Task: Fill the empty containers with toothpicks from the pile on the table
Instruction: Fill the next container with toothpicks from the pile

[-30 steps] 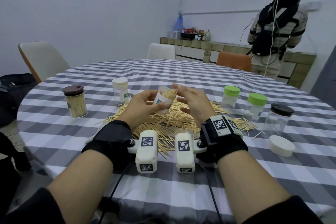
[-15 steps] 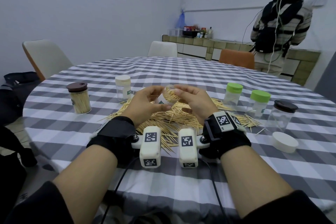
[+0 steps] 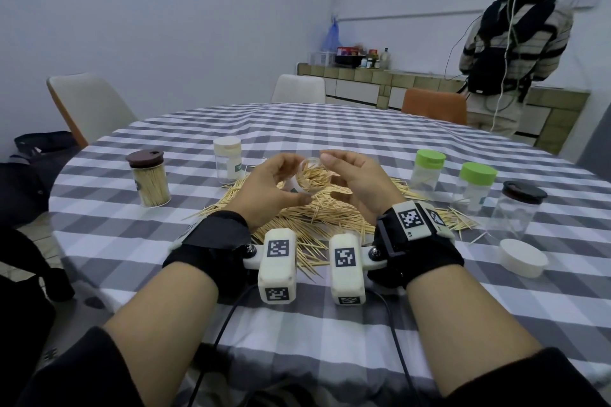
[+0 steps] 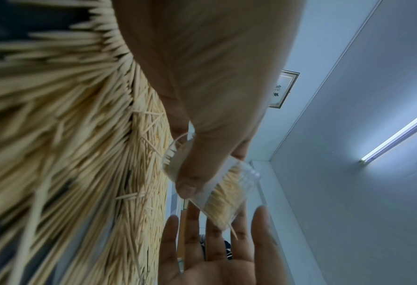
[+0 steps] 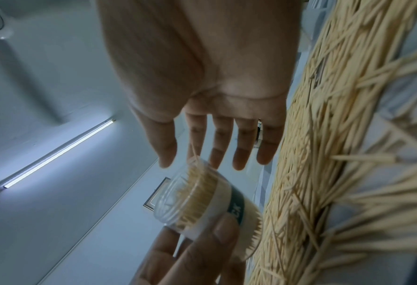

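Observation:
My left hand [image 3: 277, 183] grips a small clear jar [image 3: 309, 179] packed with toothpicks, tilted with its open mouth toward my right hand [image 3: 350, 175]. The jar [image 4: 223, 194] carries a white label, and one toothpick sticks out of its mouth. My right hand [image 5: 217, 150] hovers at the jar [image 5: 207, 200] mouth with straight fingers and holds nothing. Both hands float above the toothpick pile [image 3: 317, 218] on the checked table [image 3: 330, 129].
A brown-lidded full jar [image 3: 150, 180] and a cream-lidded jar [image 3: 227, 160] stand left of the pile. Two green-lidded jars [image 3: 426, 172] [image 3: 474, 187], a dark-lidded clear jar [image 3: 515, 211] and a loose white lid [image 3: 524, 258] are to the right. Chairs ring the table; a person stands at the back counter.
The jar in my left hand has tipped further toward my right hand. My right fingers have straightened beside its mouth. The head view shifted slightly.

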